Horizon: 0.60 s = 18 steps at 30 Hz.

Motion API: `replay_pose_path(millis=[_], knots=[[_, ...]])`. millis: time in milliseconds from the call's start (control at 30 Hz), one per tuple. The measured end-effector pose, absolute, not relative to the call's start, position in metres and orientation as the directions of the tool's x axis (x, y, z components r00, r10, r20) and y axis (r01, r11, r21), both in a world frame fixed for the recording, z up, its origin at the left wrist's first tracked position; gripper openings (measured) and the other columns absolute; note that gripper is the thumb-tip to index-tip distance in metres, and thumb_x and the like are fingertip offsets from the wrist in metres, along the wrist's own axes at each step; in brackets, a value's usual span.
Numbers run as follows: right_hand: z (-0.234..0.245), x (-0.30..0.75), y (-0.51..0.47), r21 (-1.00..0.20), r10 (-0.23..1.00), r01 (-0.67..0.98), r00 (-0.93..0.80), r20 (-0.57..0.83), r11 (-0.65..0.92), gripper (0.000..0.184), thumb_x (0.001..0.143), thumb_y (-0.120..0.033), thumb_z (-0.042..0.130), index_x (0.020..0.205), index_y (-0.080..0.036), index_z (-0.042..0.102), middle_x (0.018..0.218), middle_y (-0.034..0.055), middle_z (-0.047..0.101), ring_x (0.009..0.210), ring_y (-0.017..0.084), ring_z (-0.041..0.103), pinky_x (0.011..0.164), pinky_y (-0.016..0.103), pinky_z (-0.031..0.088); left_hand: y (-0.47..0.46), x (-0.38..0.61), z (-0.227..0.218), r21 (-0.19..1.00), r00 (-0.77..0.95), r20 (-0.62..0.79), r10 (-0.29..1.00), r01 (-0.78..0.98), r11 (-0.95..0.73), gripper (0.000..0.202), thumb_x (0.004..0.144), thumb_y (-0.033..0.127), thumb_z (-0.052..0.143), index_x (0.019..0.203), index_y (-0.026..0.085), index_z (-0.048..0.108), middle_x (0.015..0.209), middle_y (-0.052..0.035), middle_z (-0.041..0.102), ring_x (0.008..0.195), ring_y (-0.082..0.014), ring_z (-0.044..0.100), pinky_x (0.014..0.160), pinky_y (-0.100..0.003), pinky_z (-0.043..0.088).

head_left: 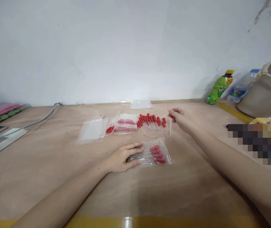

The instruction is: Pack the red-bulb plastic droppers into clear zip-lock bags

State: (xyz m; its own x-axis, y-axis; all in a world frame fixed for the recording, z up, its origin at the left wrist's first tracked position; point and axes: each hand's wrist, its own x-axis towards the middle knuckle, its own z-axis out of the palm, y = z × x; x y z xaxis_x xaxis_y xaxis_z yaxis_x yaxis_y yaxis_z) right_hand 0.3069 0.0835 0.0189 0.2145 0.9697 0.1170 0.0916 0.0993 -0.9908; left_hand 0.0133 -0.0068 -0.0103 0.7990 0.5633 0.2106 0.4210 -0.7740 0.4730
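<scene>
The right hand [179,119] is raised just above the counter [116,193], its fingers pinched on the red bulb of a dropper [170,128], which hangs with its clear stem pointing down. The left hand [124,157] lies on the left end of a clear bag [147,161], fingers spread and loosely parted, pressing on the plastic rather than gripping anything. Inside that bag a few droppers lie side by side, red bulbs toward the right, where the red seal strip runs. Behind it, between the hands, is a loose pile [151,120] of more droppers, bulbs facing the wall [135,53]. Left of the pile sits a stack [125,126] of bags with red bulbs showing, and beside that, flat bags [91,130]. A green bottle [219,87] leans at the far right.
</scene>
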Motion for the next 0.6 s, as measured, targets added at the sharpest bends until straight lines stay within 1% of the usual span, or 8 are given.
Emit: replay_pose_path(millis=[67, 167, 367, 500, 600], knots=[[0.014, 0.311, 0.064, -0.987, 0.949, -0.028, 0.280, 0.143, 0.157, 0.025, 0.067, -0.038, 0.065, 0.071, -0.018, 0.050, 0.059, -0.0033, 0.054, 0.043, 0.003, 0.041, 0.040, 0.017, 0.034, -0.006, 0.013, -0.011, 0.464, 0.801, 0.207, 0.561, 0.425, -0.777, 0.046, 0.086, 0.033, 0.051, 0.130, 0.021, 0.043, 0.139, -0.0083, 0.036, 0.127, -0.0219, 0.036, 0.104, -0.039, 0.032], [0.002, 0.313, 0.039, -0.985, 0.950, -0.102, 0.294, 0.106, 0.142, 0.032, 0.063, -0.043, 0.068, 0.072, -0.020, 0.048, 0.060, -0.0032, 0.054, 0.045, 0.006, 0.046, 0.042, 0.020, 0.039, -0.006, 0.013, -0.011, 0.455, 0.801, 0.205, 0.562, 0.430, -0.779, 0.046, 0.086, 0.033, 0.050, 0.130, 0.022, 0.042, 0.139, -0.0080, 0.035, 0.127, -0.0218, 0.035, 0.104, -0.039, 0.032], [-0.011, 0.305, 0.014, -0.979, 0.971, -0.175, 0.228, 0.066, 0.108, 0.042, 0.058, -0.050, 0.071, 0.074, -0.022, 0.044, 0.066, -0.0010, 0.060, 0.053, 0.011, 0.057, 0.054, 0.026, 0.049, -0.007, 0.013, -0.010, 0.456, 0.798, 0.209, 0.565, 0.431, -0.778, 0.046, 0.086, 0.033, 0.050, 0.130, 0.021, 0.042, 0.139, -0.0080, 0.036, 0.127, -0.0219, 0.036, 0.104, -0.039, 0.032], [-0.016, 0.299, 0.009, -0.981, 0.985, -0.151, 0.141, 0.097, 0.118, 0.043, 0.063, -0.053, 0.066, 0.076, -0.023, 0.040, 0.073, 0.0004, 0.063, 0.058, 0.013, 0.060, 0.059, 0.029, 0.051, -0.007, 0.013, -0.010, 0.459, 0.799, 0.217, 0.562, 0.424, -0.780, 0.046, 0.086, 0.033, 0.051, 0.131, 0.023, 0.041, 0.140, -0.0071, 0.035, 0.127, -0.0221, 0.036, 0.104, -0.040, 0.032], [-0.021, 0.301, 0.005, -0.982, 0.990, -0.148, 0.095, 0.102, 0.116, 0.043, 0.064, -0.055, 0.065, 0.078, -0.023, 0.039, 0.072, -0.0002, 0.064, 0.058, 0.013, 0.061, 0.059, 0.029, 0.051, -0.007, 0.013, -0.010, 0.468, 0.798, 0.220, 0.561, 0.418, -0.779, 0.047, 0.086, 0.032, 0.051, 0.131, 0.023, 0.041, 0.140, -0.0072, 0.035, 0.126, -0.0227, 0.036, 0.103, -0.041, 0.032]])
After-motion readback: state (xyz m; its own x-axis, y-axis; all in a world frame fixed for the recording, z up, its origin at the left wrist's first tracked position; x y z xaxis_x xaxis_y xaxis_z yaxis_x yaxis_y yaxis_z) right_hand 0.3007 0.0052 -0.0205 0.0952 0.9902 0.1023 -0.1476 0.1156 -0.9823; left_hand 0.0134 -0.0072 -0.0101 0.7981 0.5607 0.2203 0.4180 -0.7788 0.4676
